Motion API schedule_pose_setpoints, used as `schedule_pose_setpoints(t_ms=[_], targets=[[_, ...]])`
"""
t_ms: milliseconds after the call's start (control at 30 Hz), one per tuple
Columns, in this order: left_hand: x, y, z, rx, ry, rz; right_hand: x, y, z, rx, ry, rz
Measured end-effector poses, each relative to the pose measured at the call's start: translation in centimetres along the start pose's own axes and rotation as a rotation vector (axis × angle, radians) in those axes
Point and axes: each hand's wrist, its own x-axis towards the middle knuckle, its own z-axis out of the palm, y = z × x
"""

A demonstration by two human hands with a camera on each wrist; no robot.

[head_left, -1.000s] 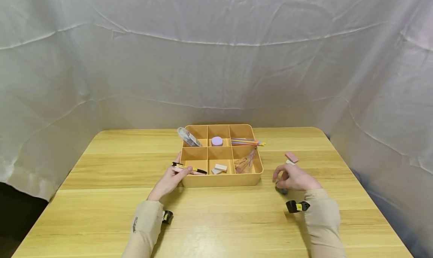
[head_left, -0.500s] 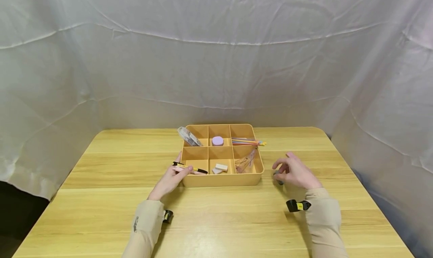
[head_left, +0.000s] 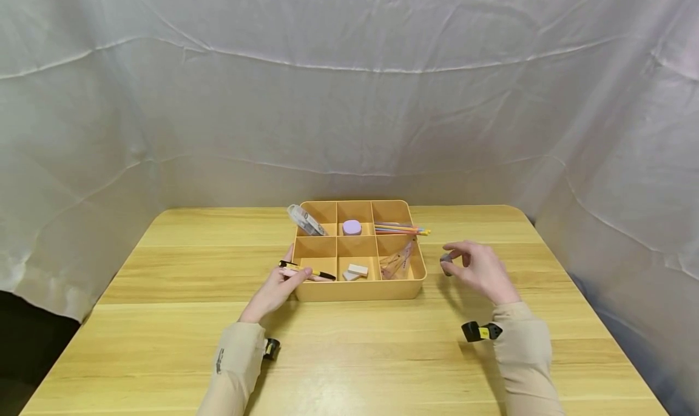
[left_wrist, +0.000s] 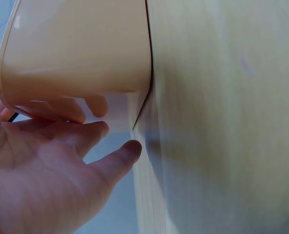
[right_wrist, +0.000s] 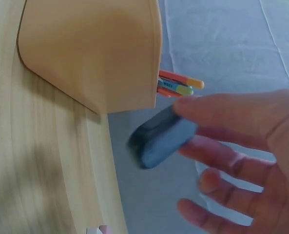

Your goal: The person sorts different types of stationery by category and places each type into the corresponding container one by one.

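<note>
A tan six-compartment organizer box [head_left: 357,291] stands on the table. My left hand [head_left: 275,291] grips its left front corner, thumb over the rim, fingers against the outer wall [left_wrist: 81,48]. A black-and-yellow marker [head_left: 319,275] lies in the front left compartment by my thumb, overlapping the rim. To the right of the box, my right hand [head_left: 483,273] pinches a small dark blue-grey rounded block [right_wrist: 161,136] between thumb and forefinger, held above the table. The other right fingers [right_wrist: 217,183] are loosely bent.
In the box are white erasers [head_left: 357,270], a lilac rounded item [head_left: 352,227], pencils [head_left: 401,228] jutting past the right rim, a clear-and-grey item [head_left: 306,220] leaning out, and orange-and-clear pieces [head_left: 397,261]. A pink-and-white piece [right_wrist: 99,229] lies on the table.
My right hand has taken hold of the dark block, lifted it off the table and carried it away from me. The left hand stays at the box corner.
</note>
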Motion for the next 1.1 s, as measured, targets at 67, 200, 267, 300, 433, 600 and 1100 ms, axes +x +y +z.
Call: schedule_pose_setpoints(t_ms=[67,200,267,300,433,600,1100], targets=[[0.0,0.1,0.0,0.003,-0.003,0.004,0.1,-0.2,0.1,0.006,0.068,-0.008],[0.0,0.1,0.0,0.001,-0.002,0.004,0.4,-0.5,0.4,0.038,0.246,-0.057],[0.1,0.1,0.0,-0.001,0.001,0.002,0.6,-0.8,0.7,0.058,0.341,-0.091],[0.1,0.0,-0.1,-0.002,0.002,0.0,0.8,-1.0,0.8,0.069,0.386,-0.114],[0.1,0.1,-0.1,-0.001,-0.001,0.001,1.5,-2.1,1.6,0.126,0.531,-0.203],[0.0,0.1,0.0,0.0,-0.008,0.003,2.4,-4.2,2.8,0.2,0.588,-0.3],[0.1,0.1,-0.1,-0.009,-0.001,0.007,4.3,-10.5,6.6,0.053,0.204,-0.314]])
